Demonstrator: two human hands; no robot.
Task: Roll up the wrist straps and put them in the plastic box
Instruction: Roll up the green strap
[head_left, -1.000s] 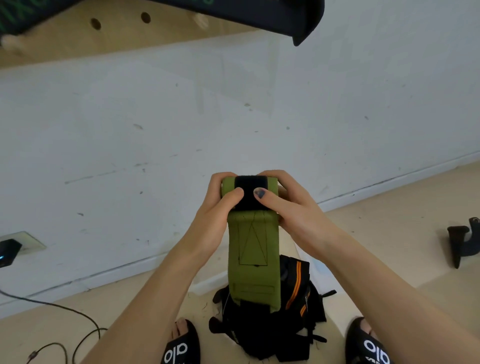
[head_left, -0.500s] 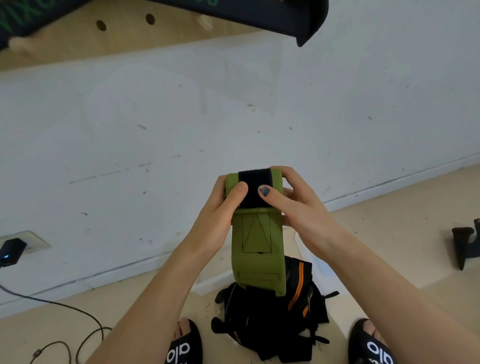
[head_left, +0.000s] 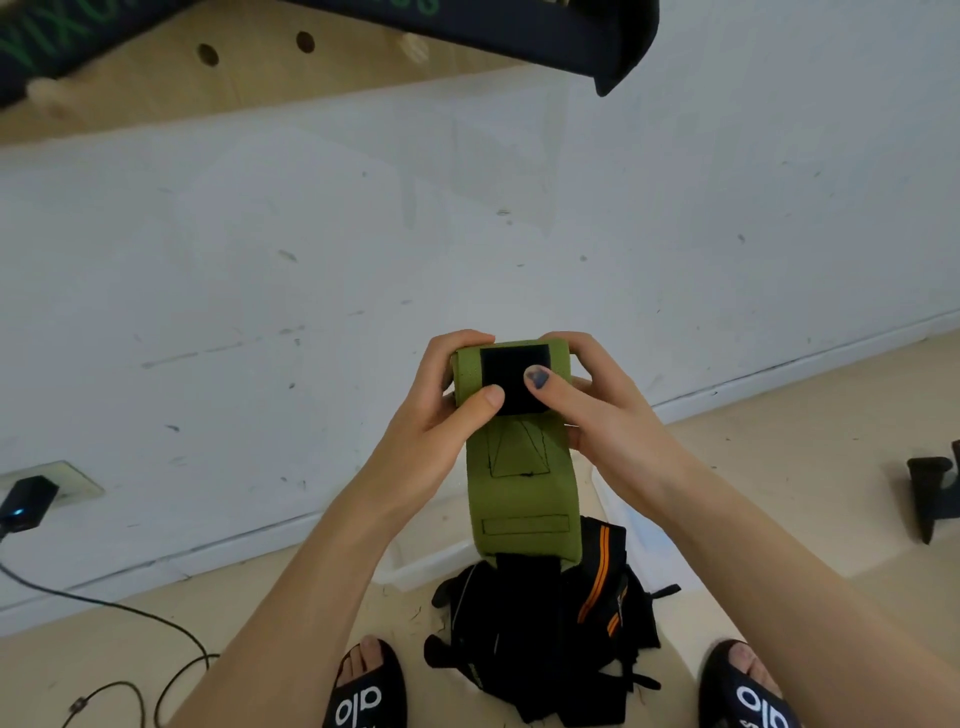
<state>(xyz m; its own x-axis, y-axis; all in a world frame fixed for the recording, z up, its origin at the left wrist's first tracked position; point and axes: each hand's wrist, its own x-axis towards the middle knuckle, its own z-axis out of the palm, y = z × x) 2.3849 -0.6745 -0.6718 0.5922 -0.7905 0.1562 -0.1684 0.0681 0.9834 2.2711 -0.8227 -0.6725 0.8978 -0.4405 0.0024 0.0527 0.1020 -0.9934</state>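
White scuffed wall (head_left: 519, 234) across most of the view; beige floor (head_left: 779, 467) below it. Pegboard (head_left: 156, 88) at top left, dark padded item (head_left: 467, 31) with green lettering hung across it. Green wrist strap (head_left: 519, 493) held in mid-air before the wall, upper end rolled, black hook-and-loop patch (head_left: 514, 376) facing the camera, loose tail hanging straight down with stitched triangle and rectangle visible, black tab at its lower end. Left hand (head_left: 441, 415) curled round the left side of the roll, thumb pressed on the lower left corner of the patch. Right hand (head_left: 597, 410) curled round the right side, thumb tip on the patch's right edge. Pile of black wrist straps (head_left: 545, 634) on the floor directly under the hanging tail, one with orange stripes. Clear plastic box (head_left: 415, 566) on the floor just behind the pile, near the wall's base, mostly hidden by strap and arms. Black slides (head_left: 363, 691) on both feet at the bottom edge. Black cable (head_left: 104, 608) trailing over the floor at lower left from a small black plug unit (head_left: 26, 501) on the wall. Dark object (head_left: 935, 493) at right edge, identity unclear.
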